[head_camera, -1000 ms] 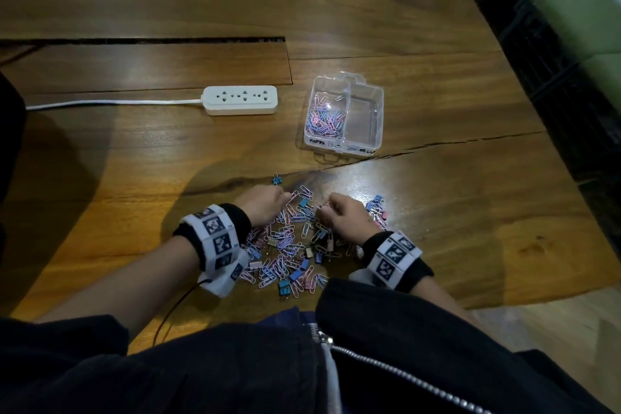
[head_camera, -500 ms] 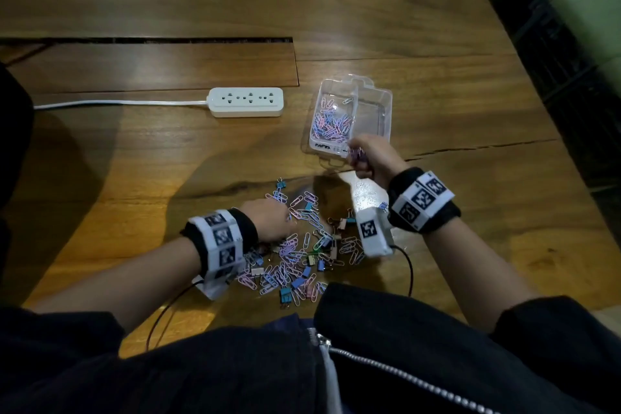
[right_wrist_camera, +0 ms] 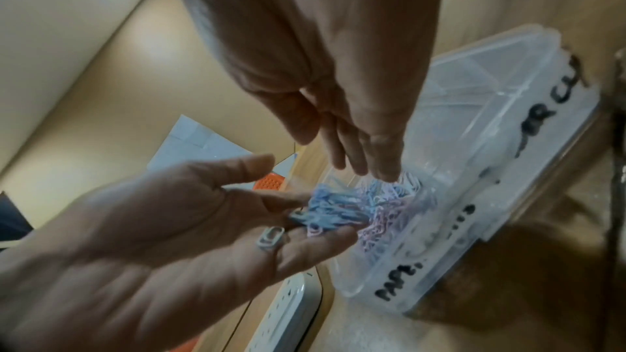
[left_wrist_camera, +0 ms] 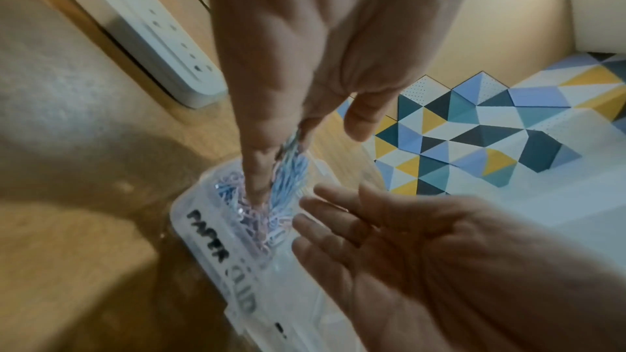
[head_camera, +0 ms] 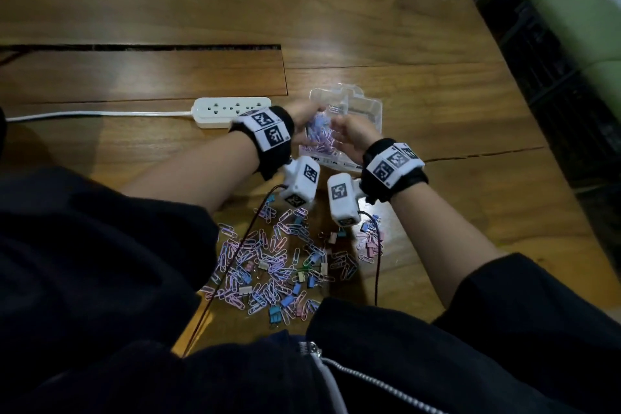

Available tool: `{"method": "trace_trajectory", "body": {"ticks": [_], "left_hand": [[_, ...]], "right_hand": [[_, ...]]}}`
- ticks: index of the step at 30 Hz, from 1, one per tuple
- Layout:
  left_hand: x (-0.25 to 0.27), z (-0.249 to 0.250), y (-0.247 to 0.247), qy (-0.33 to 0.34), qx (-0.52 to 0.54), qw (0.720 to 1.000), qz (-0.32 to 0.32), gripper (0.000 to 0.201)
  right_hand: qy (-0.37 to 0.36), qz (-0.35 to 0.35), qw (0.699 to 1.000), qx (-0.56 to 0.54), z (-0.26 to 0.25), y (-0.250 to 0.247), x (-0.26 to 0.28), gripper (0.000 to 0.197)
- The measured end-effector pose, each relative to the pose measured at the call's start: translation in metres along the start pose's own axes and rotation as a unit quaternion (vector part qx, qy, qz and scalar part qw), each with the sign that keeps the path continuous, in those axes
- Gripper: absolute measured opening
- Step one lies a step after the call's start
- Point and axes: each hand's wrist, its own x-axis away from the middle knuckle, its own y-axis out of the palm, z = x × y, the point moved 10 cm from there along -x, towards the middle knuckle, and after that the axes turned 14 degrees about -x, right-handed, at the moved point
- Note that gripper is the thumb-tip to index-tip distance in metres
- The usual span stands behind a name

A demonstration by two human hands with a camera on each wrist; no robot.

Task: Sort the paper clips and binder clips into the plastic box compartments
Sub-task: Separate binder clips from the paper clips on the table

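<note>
The clear plastic box [head_camera: 371, 111] lies on the table, and its left compartment, marked PAPER CLIP, holds a heap of pink and blue paper clips [head_camera: 319, 141]. My left hand [head_camera: 311, 112] hovers over that compartment with its fingers straight, and a bunch of paper clips [right_wrist_camera: 333, 210] slides off them into the box [right_wrist_camera: 508, 117]. Just beside it my right hand [head_camera: 339, 126] is flat and holds nothing. The right compartment shows no clips. A loose pile of paper clips and binder clips [head_camera: 279, 265] lies near the table's front edge.
A white power strip [head_camera: 232, 107] with its cable lies left of the box, close to my left wrist. A small pink cluster of binder clips [head_camera: 371, 245] sits at the pile's right. The table's right edge drops off beyond the box.
My left hand has lifted from the pile and come over the box's left compartment, where it spills paper clips. My right hand moved from the pile to the box and has opened flat.
</note>
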Motion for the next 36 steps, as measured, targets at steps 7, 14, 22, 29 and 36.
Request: {"method": "trace_trajectory", "body": {"ticks": [7,14,22,29,36], "left_hand": [[-0.007,-0.011,0.007,0.036,0.102,0.994,-0.019,0.045],[0.018,-0.014,0.003,0.155,-0.110,0.981,0.036,0.022],[0.036,-0.099,0.060,0.162,-0.707,0.689,-0.002,0.053],[0.051,-0.118,0.063,0.196,-0.716,0.667,0.060,0.045],[0.060,-0.122,0.062,0.200,-0.680,0.703,0.063,0.026]], "right_hand": [[-0.097,0.009,0.992,0.078,-0.004,-0.037,0.026,0.022],[-0.106,0.058,0.956,0.268,0.043,-0.104,0.065,0.025],[-0.068,0.106,0.922,0.366,0.100,-0.142,0.085,0.026],[-0.093,0.070,0.899,0.423,0.107,-0.124,0.093,0.036],[-0.072,0.071,0.909,0.404,0.110,-0.126,0.092,0.052]]}}
